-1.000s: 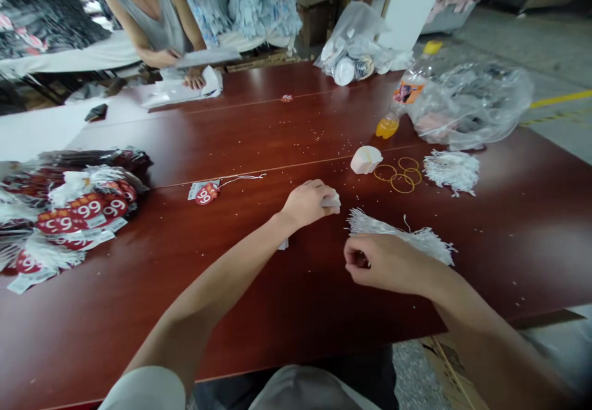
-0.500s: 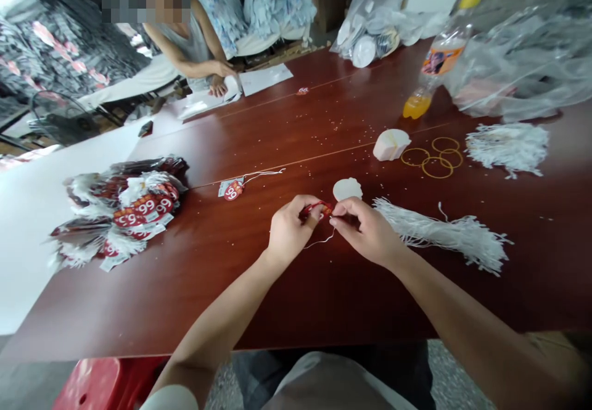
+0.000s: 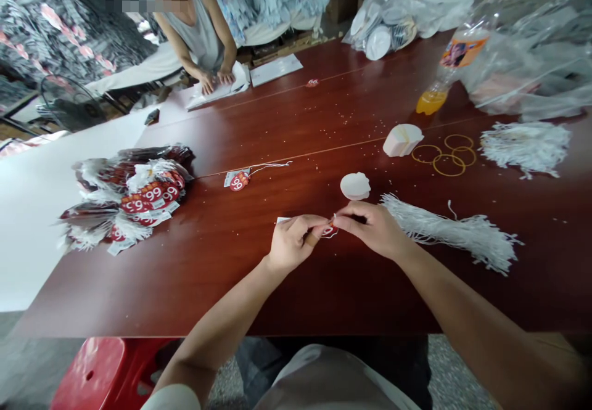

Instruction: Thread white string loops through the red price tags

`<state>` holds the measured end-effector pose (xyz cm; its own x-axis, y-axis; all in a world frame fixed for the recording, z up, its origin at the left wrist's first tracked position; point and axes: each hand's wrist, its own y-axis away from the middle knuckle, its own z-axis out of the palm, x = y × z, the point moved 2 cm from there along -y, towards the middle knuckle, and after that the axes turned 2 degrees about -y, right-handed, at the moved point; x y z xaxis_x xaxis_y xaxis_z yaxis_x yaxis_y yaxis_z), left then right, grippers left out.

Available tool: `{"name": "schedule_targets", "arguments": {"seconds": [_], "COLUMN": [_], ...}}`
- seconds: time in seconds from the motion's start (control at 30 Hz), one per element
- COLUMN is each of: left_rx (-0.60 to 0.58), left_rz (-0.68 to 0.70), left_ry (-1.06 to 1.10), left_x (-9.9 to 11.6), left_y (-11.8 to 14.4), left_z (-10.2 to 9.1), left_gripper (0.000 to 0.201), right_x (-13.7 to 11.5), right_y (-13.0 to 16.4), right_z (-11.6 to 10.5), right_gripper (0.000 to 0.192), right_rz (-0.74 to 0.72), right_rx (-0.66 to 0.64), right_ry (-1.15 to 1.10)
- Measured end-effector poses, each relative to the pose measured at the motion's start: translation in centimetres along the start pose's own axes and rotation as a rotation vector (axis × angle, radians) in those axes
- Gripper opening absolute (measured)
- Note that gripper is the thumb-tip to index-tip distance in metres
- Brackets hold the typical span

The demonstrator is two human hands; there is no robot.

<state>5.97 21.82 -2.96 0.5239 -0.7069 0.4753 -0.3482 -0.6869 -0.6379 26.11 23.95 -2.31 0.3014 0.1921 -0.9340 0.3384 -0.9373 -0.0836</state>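
My left hand [image 3: 296,242] is closed in a pinch on a red hang tag [image 3: 330,231] with a white number. Most of that tag hides behind the fingers, and a white corner shows past the knuckles. Close against it, my right hand [image 3: 372,228] pinches a thin white string at the tag's edge; the fingertips almost meet. Beyond my hands lies a small pile of pale scalloped tags [image 3: 355,186]. A bundle of white strings [image 3: 456,231] rests to the right. On the left is one finished-looking red tag [image 3: 239,180] with its string stretched out.
Bunched red tags with strings [image 3: 152,195] lie at left. A banded tag stack [image 3: 402,140], rubber bands [image 3: 449,164], another string bundle [image 3: 526,147] and a bottle of orange drink [image 3: 456,58] are at right. Across the table, a person [image 3: 206,34] handles white sheets. A red stool [image 3: 92,373] stands below.
The red tag has tilted between my fingers, its printed face now showing below the fingertips. The loose string end is drawn up to my right fingertips. The co-worker's hands have moved over the sheets.
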Motion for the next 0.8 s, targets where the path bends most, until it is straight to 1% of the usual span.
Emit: {"name": "schedule_targets", "arguments": {"seconds": [0.03,0.1,0.13,0.2,0.23,0.27,0.3,0.37,0.47,0.53,0.6,0.67,0.73,0.8], "left_rx": [-0.023,-0.127,-0.201,-0.338,-0.382,-0.407,-0.422,-0.445,-0.480,-0.470,-0.422,-0.324,-0.198,-0.114], "left_rz": [0.020,0.083,0.108,0.116,0.097,0.066,0.030,-0.026,-0.055,-0.061,-0.063,-0.057,-0.055,-0.062], "left_ry": [-0.010,-0.047,-0.075,-0.141,-0.182,-0.226,-0.263,-0.284,-0.176,-0.125,-0.172,-0.307,-0.431,-0.445], "left_x": [0.3,0.8,1.0,0.6,0.1,-0.6,-1.5,-3.5,-5.6,-6.0,-5.7,-5.0,-4.0,-2.8], "left_y": [0.2,0.7,0.9,1.1,1.1,1.0,0.8,0.3,-0.4,-0.4,-0.3,-0.1,-0.1,-0.2], "left_z": [0.0,-0.2,-0.5,-1.2,-1.7,-2.2,-2.6,-3.1,-2.9,-2.3,-1.7,-1.4,-1.4,-1.7], "left_gripper": [0.012,0.010,0.014,0.035,0.042,0.045,0.041,0.027,0.017,0.011,0.011,0.012,0.011,0.008], "right_x": [-0.2,-0.6,-0.7,-0.6,-0.5,-0.3,-0.1,0.4,0.8,1.0,1.2,1.3,1.2,0.8], "right_y": [-0.1,-0.1,-0.2,-0.2,-0.1,-0.1,0.0,0.3,0.8,1.1,1.1,1.0,0.8,0.7], "right_z": [-0.3,-0.9,-1.2,-1.5,-1.5,-1.3,-0.9,0.2,2.1,3.0,3.4,3.3,3.0,2.8], "right_gripper": [0.029,0.029,0.029,0.027,0.026,0.024,0.022,0.016,0.011,0.010,0.008,0.008,0.011,0.015], "right_rz": [-0.016,-0.031,-0.027,-0.006,0.003,0.005,-0.003,-0.049,-0.145,-0.175,-0.162,-0.125,-0.101,-0.104], "right_rx": [-0.067,-0.147,-0.154,-0.137,-0.128,-0.128,-0.138,-0.179,-0.266,-0.311,-0.298,-0.229,-0.156,-0.106], "right_ry": [-0.039,-0.105,-0.108,-0.051,-0.002,0.057,0.120,0.233,0.289,0.273,0.271,0.281,0.284,0.292]}}
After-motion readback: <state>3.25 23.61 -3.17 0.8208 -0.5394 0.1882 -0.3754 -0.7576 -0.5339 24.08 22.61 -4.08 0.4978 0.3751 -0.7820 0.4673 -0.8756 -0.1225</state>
